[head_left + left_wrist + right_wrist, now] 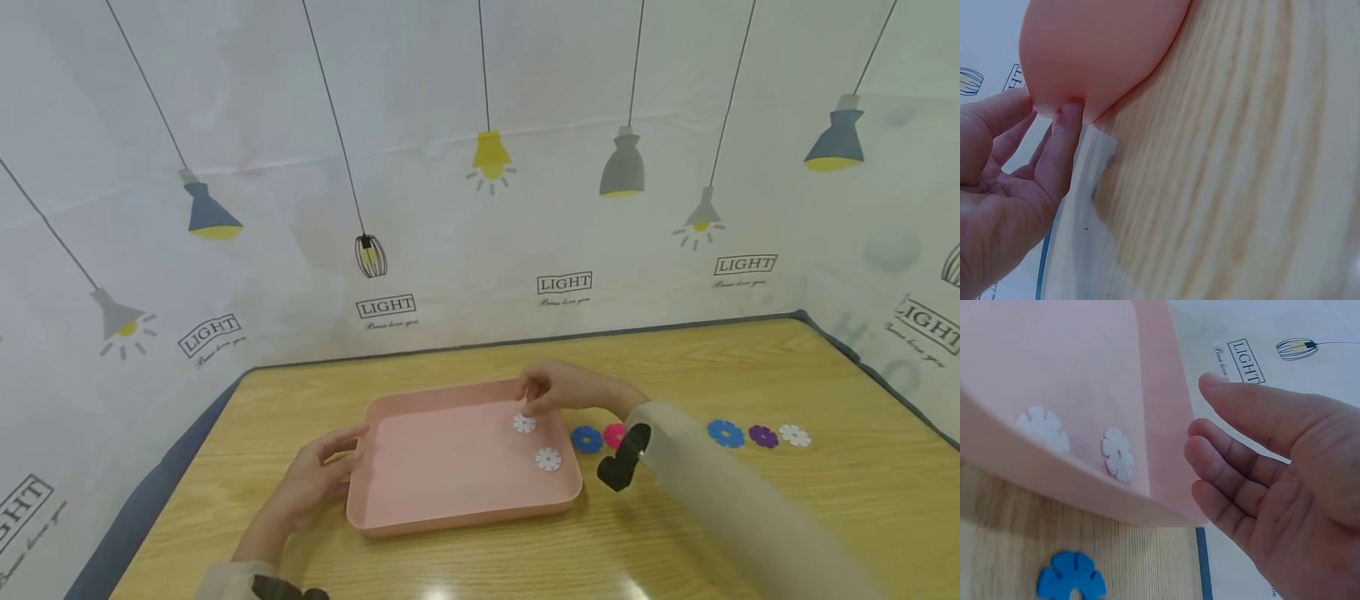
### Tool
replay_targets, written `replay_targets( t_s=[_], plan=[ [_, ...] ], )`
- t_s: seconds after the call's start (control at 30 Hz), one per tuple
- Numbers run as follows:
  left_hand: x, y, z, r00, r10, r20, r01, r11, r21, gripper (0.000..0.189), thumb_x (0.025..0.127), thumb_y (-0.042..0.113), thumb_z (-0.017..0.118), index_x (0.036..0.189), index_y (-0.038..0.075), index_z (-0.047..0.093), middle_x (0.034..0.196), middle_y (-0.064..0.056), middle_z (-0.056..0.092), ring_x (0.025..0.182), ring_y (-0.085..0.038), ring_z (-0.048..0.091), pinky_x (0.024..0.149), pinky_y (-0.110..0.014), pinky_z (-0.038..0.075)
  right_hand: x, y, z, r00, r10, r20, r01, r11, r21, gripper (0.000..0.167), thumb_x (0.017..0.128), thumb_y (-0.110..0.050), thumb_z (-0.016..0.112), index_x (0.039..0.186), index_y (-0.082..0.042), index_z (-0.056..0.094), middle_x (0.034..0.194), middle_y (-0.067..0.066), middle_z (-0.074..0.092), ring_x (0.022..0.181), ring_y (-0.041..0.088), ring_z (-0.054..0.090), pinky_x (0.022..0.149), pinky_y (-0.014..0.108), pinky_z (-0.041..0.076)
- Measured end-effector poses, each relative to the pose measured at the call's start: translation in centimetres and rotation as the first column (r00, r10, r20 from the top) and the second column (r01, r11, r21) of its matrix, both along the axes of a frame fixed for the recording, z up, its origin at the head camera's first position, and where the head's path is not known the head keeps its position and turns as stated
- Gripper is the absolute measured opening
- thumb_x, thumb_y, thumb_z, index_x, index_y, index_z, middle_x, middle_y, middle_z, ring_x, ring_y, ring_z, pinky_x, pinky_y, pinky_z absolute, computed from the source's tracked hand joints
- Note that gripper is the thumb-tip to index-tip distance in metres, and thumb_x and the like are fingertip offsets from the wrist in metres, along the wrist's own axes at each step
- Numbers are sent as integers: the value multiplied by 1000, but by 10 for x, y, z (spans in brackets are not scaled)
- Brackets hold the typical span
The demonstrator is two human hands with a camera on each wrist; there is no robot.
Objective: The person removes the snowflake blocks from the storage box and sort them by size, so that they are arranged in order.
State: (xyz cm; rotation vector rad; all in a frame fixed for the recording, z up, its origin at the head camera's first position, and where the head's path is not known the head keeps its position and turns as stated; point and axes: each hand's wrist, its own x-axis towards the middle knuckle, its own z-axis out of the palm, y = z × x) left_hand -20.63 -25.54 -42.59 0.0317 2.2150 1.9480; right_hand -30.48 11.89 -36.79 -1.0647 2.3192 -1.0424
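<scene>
A pink tray (450, 462) lies on the wooden table. Its left end is held by my left hand (318, 471), with the thumb at the outer wall and fingertips at the rim; the left wrist view shows thumb and fingers (1072, 115) against the pink plastic. My right hand (562, 387) is over the tray's far right corner. Its thumb and loosely bent fingers (1210, 447) stand apart with nothing between them. Two white notched flower-shaped discs lie in the tray: one disc (525, 423) just below the right fingertips, another disc (549, 459) nearer the front.
Right of the tray are a blue disc (587, 439) and a pink disc (614, 435), the latter partly hidden by the right wrist. Farther right lie another blue disc (725, 433), a purple disc (763, 436) and a white disc (795, 435). A lamp-printed cloth (450, 292) stands behind the table.
</scene>
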Motion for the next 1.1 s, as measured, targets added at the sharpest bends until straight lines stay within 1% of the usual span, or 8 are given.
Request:
replay_targets(
  t_s=[0.07,0.23,0.4,0.47,0.57,0.73,0.9,1.1],
  plan=[
    [0,0,0,1000,4,0,-4,1000,-1,47,91,2,52,136,-3,38,132,-25,37,104,-23,53,82,-41,51,-5,-6,-1,1000,-3,5,3,999,36,20,84,-10,66,100,1,61,81,2,60,73,14,54,66,26,48],
    [-1,0,-1,1000,0,2,0,1000,5,48,91,1,51,136,-3,37,132,-26,37,103,-24,54,82,-41,51,-16,-17,-7,1000,14,20,-16,995,101,23,81,-7,68,101,2,62,86,3,62,78,13,56,69,25,49],
    [0,0,-3,1000,-3,6,3,1000,11,49,91,0,52,137,-4,35,131,-27,37,101,-23,55,83,-41,51,-22,-23,-14,1000,20,2,-20,992,123,22,79,-4,70,98,2,62,89,9,63,77,13,56,68,24,50],
    [0,0,-3,1000,-3,5,3,1000,14,50,90,1,52,137,-4,35,131,-26,37,100,-22,55,83,-40,51,-22,-25,-14,1000,14,-11,-13,991,131,21,77,-2,71,96,2,63,88,9,63,77,14,57,67,24,50],
    [0,0,-1,1000,-4,3,4,1000,14,49,91,1,53,137,-4,35,131,-26,37,101,-22,54,82,-40,51,-21,-26,-13,999,10,-43,-2,984,178,21,75,-1,73,94,-1,64,88,7,63,79,16,56,68,24,50],
    [-1,1,0,1000,0,0,0,1000,11,49,91,2,53,137,-3,36,132,-26,37,102,-23,54,82,-40,51,-19,-27,-12,997,23,-73,-2,963,270,22,71,2,74,91,-4,66,89,5,62,83,18,56,70,25,50],
    [-1,1,1,1000,-3,-1,3,1000,8,48,92,2,52,137,-2,37,132,-25,37,104,-23,53,82,-40,51,-18,-29,-14,997,13,-72,10,952,306,24,70,5,73,90,-6,67,88,3,62,81,17,55,70,25,49],
    [0,0,1,1000,-13,1,13,1000,8,48,92,4,52,138,-2,36,132,-26,37,105,-24,52,83,-41,51,-16,-31,-17,994,19,-106,18,939,342,24,70,2,75,91,-7,68,86,1,61,77,13,52,68,24,48]
  ],
)
